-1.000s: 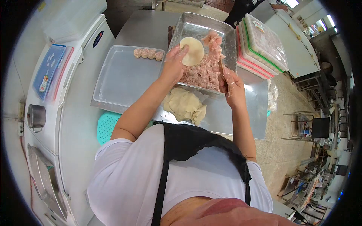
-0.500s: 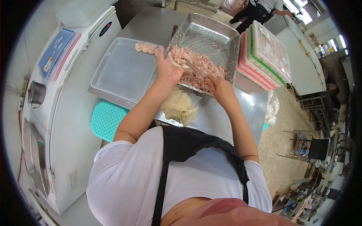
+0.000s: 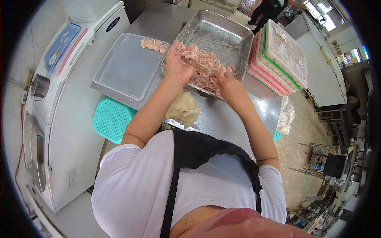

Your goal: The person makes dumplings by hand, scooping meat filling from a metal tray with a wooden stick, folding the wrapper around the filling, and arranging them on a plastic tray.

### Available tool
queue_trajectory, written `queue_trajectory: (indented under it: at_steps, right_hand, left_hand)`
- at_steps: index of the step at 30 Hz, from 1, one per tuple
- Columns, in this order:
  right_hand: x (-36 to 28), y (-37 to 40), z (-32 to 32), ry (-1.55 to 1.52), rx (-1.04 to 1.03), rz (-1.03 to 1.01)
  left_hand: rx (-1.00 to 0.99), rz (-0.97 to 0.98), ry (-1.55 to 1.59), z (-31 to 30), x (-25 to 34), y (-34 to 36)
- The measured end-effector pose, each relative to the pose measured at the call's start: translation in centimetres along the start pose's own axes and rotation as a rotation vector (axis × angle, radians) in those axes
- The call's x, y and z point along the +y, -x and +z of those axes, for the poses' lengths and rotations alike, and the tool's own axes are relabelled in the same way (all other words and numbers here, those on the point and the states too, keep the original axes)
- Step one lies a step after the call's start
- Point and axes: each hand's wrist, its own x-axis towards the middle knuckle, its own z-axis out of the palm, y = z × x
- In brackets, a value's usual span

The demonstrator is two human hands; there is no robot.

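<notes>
My left hand is cupped round a filled dumpling wrapper at the near left corner of a metal pan. The wrapper is mostly hidden by the fingers and the meat. In my right hand is a thin flat spatula, its far end against the filling at my left palm. Pink minced meat lies heaped in the pan beneath both hands. A stack of pale dough wrappers sits below my left wrist. Several filled dumplings line the far edge of a translucent plastic tray.
Stacked lidded boxes with green and red rims stand right of the pan. A turquoise perforated stool is below the table's left edge. A white freezer stands at left. Another person stands beyond the table.
The spatula has shifted across my left palm, and my left fingers have curled up round the wrapper. The view has tilted slightly; the dumpling row now shows clear of my left hand.
</notes>
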Motion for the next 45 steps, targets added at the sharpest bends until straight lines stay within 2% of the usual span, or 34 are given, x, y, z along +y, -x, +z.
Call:
queue_trajectory:
  at_steps: [1, 2, 3, 4, 6, 7, 8, 9, 10, 12, 13, 15, 16, 17, 18, 19, 22, 24, 25, 26, 27, 29, 30, 32, 34, 36, 37, 39, 40, 41, 42, 43, 44, 45]
  right_hand:
    - [0.9, -0.1, -0.1, -0.04, 0.017, -0.016]
    - [1.7, -0.1, -0.5, -0.039, 0.022, -0.027]
    - [2.5, 0.1, -1.0, -0.297, 0.092, 0.038]
    - [3.2, 0.4, -1.4, -0.555, 0.16, 0.104]
    - [4.1, 0.8, -2.1, -0.643, 0.108, 0.171]
    - [4.3, 1.0, -2.3, -0.768, -0.048, 0.278]
    - [4.5, 1.2, -2.5, -0.89, -0.207, 0.383]
    - [4.4, 1.3, -2.7, -0.89, -0.206, 0.38]
    - [4.2, 1.4, -2.8, -0.932, -0.244, 0.39]
    - [4.0, 1.6, -3.2, -0.978, -0.284, 0.395]
    - [4.1, 1.7, -3.5, -0.938, -0.316, 0.345]
    - [3.9, 2.1, -3.6, -0.898, -0.349, 0.295]
    - [3.4, 2.3, -3.3, -0.834, -0.24, 0.191]
    - [3.0, 2.4, -3.1, -0.767, -0.132, 0.086]
    - [3.1, 2.3, -2.7, -0.767, -0.135, 0.083]
    - [3.3, 2.2, -1.9, -0.723, -0.158, 0.047]
    - [4.8, 1.6, -0.6, -0.684, -0.209, 0.026]
    - [5.8, 1.3, -0.7, -0.692, -0.237, 0.045]
    - [6.3, 1.2, -1.0, -0.448, -0.179, 0.062]
    - [6.4, 1.1, -1.2, -0.202, -0.121, 0.077]
    - [5.5, 1.2, -1.4, -0.196, -0.117, 0.071]
    - [2.4, 1.9, -1.3, -0.208, 0.112, 0.073]
    - [1.9, 1.9, -0.3, -0.205, 0.109, 0.075]
    - [1.9, 2.5, 3.4, -0.199, 0.102, 0.028]
    - [4.4, 3.0, 3.9, -0.153, 0.037, 0.076]
    - [5.7, 4.0, 2.9, 0.023, -0.172, 0.274]
    - [5.6, 4.1, 1.9, -0.02, -0.229, 0.349]
    - [4.5, 4.7, -0.2, -0.167, -0.134, 0.387]
    - [3.4, 4.8, -1.7, -0.311, -0.034, 0.404]
    - [0.8, 4.2, -3.9, -0.486, -0.05, 0.459]
    - [-1.0, 3.8, -4.0, -0.483, -0.044, 0.463]
    - [-2.7, 3.4, -3.8, -0.516, 0.01, 0.334]
    - [-4.0, 3.1, -3.5, -0.546, 0.063, 0.205]
    - [-4.5, 2.5, -2.6, -0.545, 0.067, 0.212]
  left_hand:
    - [-0.004, 0.009, 0.004, -0.5, 0.1, -0.4]
    - [-0.178, 0.037, -0.049, -1.2, 0.5, -0.8]
    - [-0.349, 0.06, -0.106, -1.6, 0.8, -1.1]
    - [-0.351, 0.064, -0.109, -0.5, 1.0, 0.1]
    - [-0.41, 0.08, -0.655, 1.4, 1.0, 2.9]
    - [-0.411, 0.079, -0.655, 1.8, 0.9, 3.1]
    - [-0.46, 0.322, -1.03, 2.1, 0.7, 3.3]
    - [-0.495, 0.577, -1.402, 2.4, 0.7, 3.4]
    - [-0.494, 0.581, -1.403, 2.6, 0.7, 3.5]
    - [-0.58, 0.606, -1.748, 2.8, 0.9, 3.7]
    - [-0.578, 0.608, -1.752, 2.5, 1.1, 3.2]
    - [-0.76, 0.485, -1.852, 2.4, 1.3, 2.5]
    - [-0.758, 0.485, -1.852, 2.9, 1.4, 2.8]
    - [-0.82, 0.364, -1.809, 3.4, 1.8, 3.0]
    - [-0.878, 0.243, -1.761, 4.0, 2.0, 3.5]
    - [-0.875, 0.245, -1.76, 3.1, 2.0, 3.0]
    - [-0.993, 0.446, -1.837, 1.4, 2.0, 2.1]
    - [-0.655, 0.311, -2.088, 1.8, 1.8, 2.5]
    - [-0.657, 0.314, -2.088, 0.6, 1.9, 1.9]
    - [-0.459, 0.304, -1.948, -1.4, 2.1, 0.5]
    - [-0.27, 0.297, -1.797, -2.5, 2.4, -0.5]
    - [-0.345, 0.291, -1.862, -2.6, 2.9, -1.0]
    - [-0.422, 0.273, -1.928, -2.8, 2.9, -1.0]
    - [-0.406, 0.213, -1.984, 0.3, 2.8, 2.0]
    - [-0.401, 0.173, -2.039, 0.8, 2.7, 3.3]
    - [-0.268, 0.411, -2.032, -1.0, 3.1, 3.0]
    - [-0.285, 0.407, -2.035, -0.3, 3.5, 3.4]
    - [-0.639, 0.456, -1.696, 1.1, 4.6, 4.3]
    - [-0.653, 0.451, -1.693, 1.3, 5.0, 4.3]
    - [-0.777, 0.574, -1.739, 1.5, 5.6, 4.1]
    - [-0.9, 0.7, -1.779, 1.7, 6.2, 3.9]
    - [-0.91, 0.697, -1.78, 1.8, 6.7, 3.8]
    - [-0.931, 0.531, -1.796, 2.0, 7.1, 3.8]
    - [-0.949, 0.364, -1.805, 2.1, 7.7, 3.8]
